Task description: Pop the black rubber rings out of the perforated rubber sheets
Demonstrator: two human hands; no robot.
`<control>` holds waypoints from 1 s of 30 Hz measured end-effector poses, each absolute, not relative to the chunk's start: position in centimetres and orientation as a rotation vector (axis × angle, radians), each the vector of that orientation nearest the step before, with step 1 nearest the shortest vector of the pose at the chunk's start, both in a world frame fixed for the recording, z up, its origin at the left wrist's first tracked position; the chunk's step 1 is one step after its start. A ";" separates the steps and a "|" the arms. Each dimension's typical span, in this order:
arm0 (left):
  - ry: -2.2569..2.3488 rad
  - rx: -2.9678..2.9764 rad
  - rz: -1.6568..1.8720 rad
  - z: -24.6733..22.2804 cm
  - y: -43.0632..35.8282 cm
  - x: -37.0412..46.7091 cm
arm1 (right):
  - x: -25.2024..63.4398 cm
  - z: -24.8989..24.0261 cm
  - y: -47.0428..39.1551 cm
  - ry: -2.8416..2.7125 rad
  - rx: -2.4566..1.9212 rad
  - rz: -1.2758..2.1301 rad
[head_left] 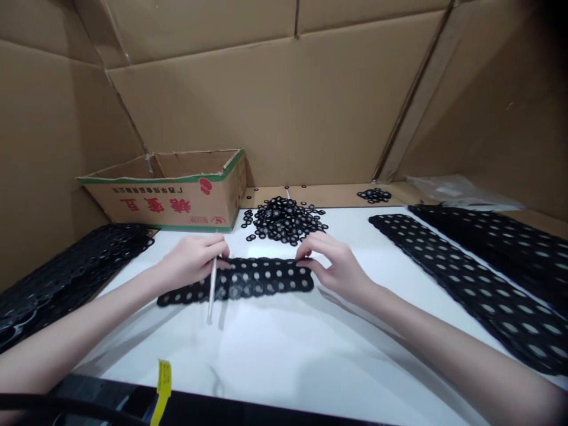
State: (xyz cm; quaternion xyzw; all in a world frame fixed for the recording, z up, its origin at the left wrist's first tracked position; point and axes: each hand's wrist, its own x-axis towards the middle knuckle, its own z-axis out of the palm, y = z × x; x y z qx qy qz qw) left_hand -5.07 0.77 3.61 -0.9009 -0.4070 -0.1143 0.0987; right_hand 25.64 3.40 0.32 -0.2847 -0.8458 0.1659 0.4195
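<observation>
Strip [270,284]: black with rows of pale dots, on the table between both hands
Left hand [193,260]: closed on a thin pale stick [212,293], fingertips at strip's far edge
Right hand [337,260]: pinching strip's far edge near its right end, apart from left hand
Table [275,355]: white; ring pile [284,220] behind strip, carton [177,201] back left, more strips [452,278] right, black stack [89,266] left
Room: cardboard walls [284,112] left, back, right

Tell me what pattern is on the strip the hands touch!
The strip is black with rows of pale round spots; the head view shows it.
</observation>
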 end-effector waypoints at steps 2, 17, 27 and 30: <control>-1.107 -2.513 -0.427 5.0 0.3 -5.1 | 25.8 0.9 3.2 -2.046 -0.745 0.327; -1.324 -3.385 -0.277 5.5 -2.1 -3.7 | 26.4 0.0 4.6 -2.425 -0.779 0.576; -1.681 -3.236 -1.640 1.0 3.1 3.6 | 25.2 -2.6 4.8 -2.236 -1.007 0.675; -1.621 -3.284 -1.492 -0.5 3.8 4.2 | 24.7 -2.6 4.6 -2.133 -1.047 0.769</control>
